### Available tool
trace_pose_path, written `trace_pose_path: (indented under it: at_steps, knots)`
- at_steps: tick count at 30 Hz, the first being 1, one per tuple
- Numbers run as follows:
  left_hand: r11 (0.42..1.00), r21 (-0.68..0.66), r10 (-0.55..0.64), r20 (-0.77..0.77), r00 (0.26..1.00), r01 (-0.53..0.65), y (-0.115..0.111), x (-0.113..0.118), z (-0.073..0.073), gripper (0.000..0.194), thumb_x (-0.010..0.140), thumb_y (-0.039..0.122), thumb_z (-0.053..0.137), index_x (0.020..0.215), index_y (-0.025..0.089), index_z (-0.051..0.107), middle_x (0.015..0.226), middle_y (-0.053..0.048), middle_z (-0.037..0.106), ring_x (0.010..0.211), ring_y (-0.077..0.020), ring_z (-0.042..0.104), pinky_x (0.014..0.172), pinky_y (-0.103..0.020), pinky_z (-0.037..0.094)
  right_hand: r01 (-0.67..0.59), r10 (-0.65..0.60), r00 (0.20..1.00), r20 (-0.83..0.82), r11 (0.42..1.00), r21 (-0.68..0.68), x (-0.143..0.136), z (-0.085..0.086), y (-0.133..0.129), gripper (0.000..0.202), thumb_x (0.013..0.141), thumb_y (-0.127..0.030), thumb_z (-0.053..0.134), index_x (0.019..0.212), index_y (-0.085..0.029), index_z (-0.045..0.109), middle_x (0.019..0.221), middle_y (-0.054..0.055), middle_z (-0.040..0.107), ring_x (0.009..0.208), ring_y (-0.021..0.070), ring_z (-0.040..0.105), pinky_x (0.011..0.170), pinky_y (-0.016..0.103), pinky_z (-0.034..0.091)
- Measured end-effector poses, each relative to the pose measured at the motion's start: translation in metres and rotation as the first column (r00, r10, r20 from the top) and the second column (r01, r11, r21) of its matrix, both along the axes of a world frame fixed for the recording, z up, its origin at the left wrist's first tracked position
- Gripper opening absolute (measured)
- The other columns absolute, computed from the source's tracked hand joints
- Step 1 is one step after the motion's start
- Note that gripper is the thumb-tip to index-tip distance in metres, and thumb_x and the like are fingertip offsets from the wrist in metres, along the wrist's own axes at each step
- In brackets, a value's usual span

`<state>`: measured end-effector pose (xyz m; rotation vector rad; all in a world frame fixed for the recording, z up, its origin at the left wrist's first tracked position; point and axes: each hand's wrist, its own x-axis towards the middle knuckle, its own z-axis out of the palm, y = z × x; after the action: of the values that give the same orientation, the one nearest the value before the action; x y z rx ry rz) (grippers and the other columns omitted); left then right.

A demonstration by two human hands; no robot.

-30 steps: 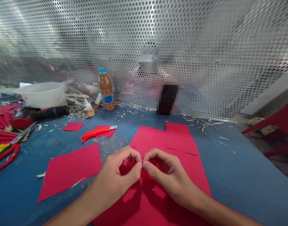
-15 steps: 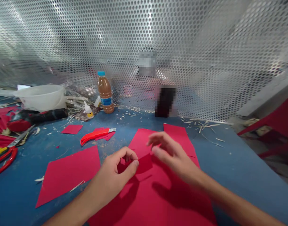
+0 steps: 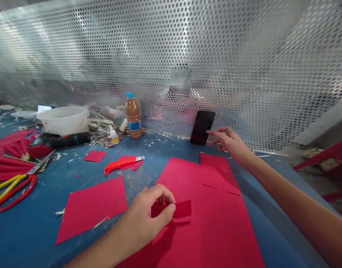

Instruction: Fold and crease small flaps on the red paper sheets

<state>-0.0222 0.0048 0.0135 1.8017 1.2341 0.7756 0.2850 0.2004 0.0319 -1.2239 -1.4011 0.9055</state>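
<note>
R hand (image 3: pixel 231 144) to phone (image 3: pixel 201 127); strip (image 3: pixel 183 210) btwn L fingers (image 3: pixel 167 214)

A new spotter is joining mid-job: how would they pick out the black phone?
Along the back of the blue table runs a perforated metal wall. At its foot, beyond the large red sheet, the phone stands tilted by the right hand. Unlike the blue-capped bottle to its left, it is flat and black.

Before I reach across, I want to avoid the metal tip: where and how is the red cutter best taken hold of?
Probably by the middle of its red handle, from the near left side. The cutter lies partly over small red paper pieces, its metal tip pointing right, so the long handle offers grip away from it.
</note>
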Motion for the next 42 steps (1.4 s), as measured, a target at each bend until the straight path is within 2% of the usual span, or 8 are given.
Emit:
trace_pose_path:
  at_steps: [8, 13, 17, 22, 27, 32, 37, 42]
  knots:
    - [1.000, -0.001, 0.001, -0.021, 1.000, -0.001, -0.001, -0.002, 0.003, 0.006, 0.095, 0.025, 0.058, 0.090, 0.025, 0.061, 0.091, 0.001, 0.063, 0.091, -0.0194, 0.057, 0.085, -0.035, 0.041, 0.008, -0.008, 1.000, 0.005, 1.000, 0.026, 0.000, -0.002, 0.007, 0.033, 0.083, -0.044, 0.075, 0.090, -0.026, 0.048, 0.137, 0.010, 0.068, 0.073, 0.0178, 0.072, 0.047, 0.026, 0.041]
    - [1.000, -0.005, 0.018, -0.029, 0.999, -0.018, 0.001, -0.001, 0.002, 0.006, 0.095, 0.026, 0.058, 0.090, 0.025, 0.062, 0.090, 0.001, 0.063, 0.090, -0.0194, 0.057, 0.085, -0.034, 0.041, 0.003, -0.003, 1.000, 0.007, 0.994, 0.106, -0.007, -0.007, -0.024, 0.024, 0.091, -0.045, 0.067, 0.094, -0.028, 0.049, 0.116, 0.004, 0.075, 0.071, 0.0167, 0.064, 0.054, 0.027, 0.042]
    - [0.999, 0.029, 0.038, -0.039, 0.999, -0.037, 0.004, -0.003, 0.001, 0.007, 0.096, 0.027, 0.058, 0.090, 0.024, 0.062, 0.089, 0.001, 0.064, 0.088, -0.0191, 0.057, 0.082, -0.033, 0.041, -0.198, 0.191, 0.976, 0.101, 0.978, 0.065, -0.037, -0.014, -0.078, 0.023, 0.096, -0.049, 0.064, 0.092, -0.026, 0.061, 0.087, 0.001, 0.070, 0.070, 0.0173, 0.059, 0.067, 0.032, 0.051]
    - [0.991, 0.101, 0.083, 0.018, 0.996, -0.085, 0.008, -0.008, 0.002, 0.011, 0.098, 0.030, 0.057, 0.091, 0.023, 0.062, 0.091, 0.000, 0.065, 0.084, -0.0178, 0.057, 0.078, -0.031, 0.042, -0.474, 0.479, 0.870, 0.118, 0.878, -0.070, -0.076, -0.020, -0.131, 0.034, 0.101, -0.052, 0.062, 0.123, -0.025, 0.064, 0.114, 0.008, 0.071, 0.107, 0.0244, 0.066, 0.087, 0.037, 0.054]
    - [0.991, 0.027, 0.127, 0.148, 0.981, -0.132, 0.009, -0.008, -0.002, 0.015, 0.099, 0.037, 0.060, 0.097, 0.022, 0.063, 0.089, 0.000, 0.063, 0.083, -0.0173, 0.058, 0.073, -0.029, 0.044, -0.616, 0.630, 0.776, 0.030, 0.767, -0.178, -0.093, -0.018, -0.148, 0.024, 0.099, -0.045, 0.068, 0.094, -0.021, 0.069, 0.084, 0.001, 0.065, 0.075, 0.0160, 0.057, 0.068, 0.030, 0.046]
    - [0.977, -0.209, 0.123, 0.398, 0.909, -0.041, 0.016, -0.008, -0.017, 0.035, 0.094, 0.053, 0.068, 0.104, 0.020, 0.062, 0.086, -0.001, 0.066, 0.069, -0.0152, 0.060, 0.064, -0.027, 0.046, -0.498, 0.494, 0.867, -0.068, 0.860, -0.112, -0.104, -0.018, -0.156, 0.035, 0.096, -0.050, 0.070, 0.079, -0.021, 0.059, 0.070, -0.004, 0.050, 0.064, 0.0130, 0.043, 0.058, 0.027, 0.036]
    - [0.980, -0.183, 0.132, 0.302, 0.944, -0.079, 0.019, -0.010, -0.021, 0.037, 0.093, 0.055, 0.068, 0.094, 0.018, 0.065, 0.077, 0.000, 0.063, 0.067, -0.0155, 0.058, 0.060, -0.026, 0.045, -0.587, 0.548, 0.807, -0.220, 0.787, -0.190, -0.110, -0.022, -0.161, 0.036, 0.093, -0.053, 0.073, 0.088, -0.018, 0.063, 0.072, -0.003, 0.055, 0.063, 0.0120, 0.047, 0.058, 0.026, 0.038]
    - [0.983, -0.174, 0.100, 0.277, 0.956, -0.053, 0.017, -0.008, -0.014, 0.033, 0.094, 0.050, 0.067, 0.097, 0.017, 0.067, 0.081, -0.002, 0.066, 0.072, -0.0170, 0.060, 0.065, -0.028, 0.047, -0.583, 0.546, 0.809, -0.220, 0.792, -0.179, -0.110, -0.028, -0.162, 0.040, 0.095, -0.052, 0.072, 0.078, -0.019, 0.056, 0.067, -0.006, 0.047, 0.059, 0.0096, 0.041, 0.053, 0.024, 0.031]
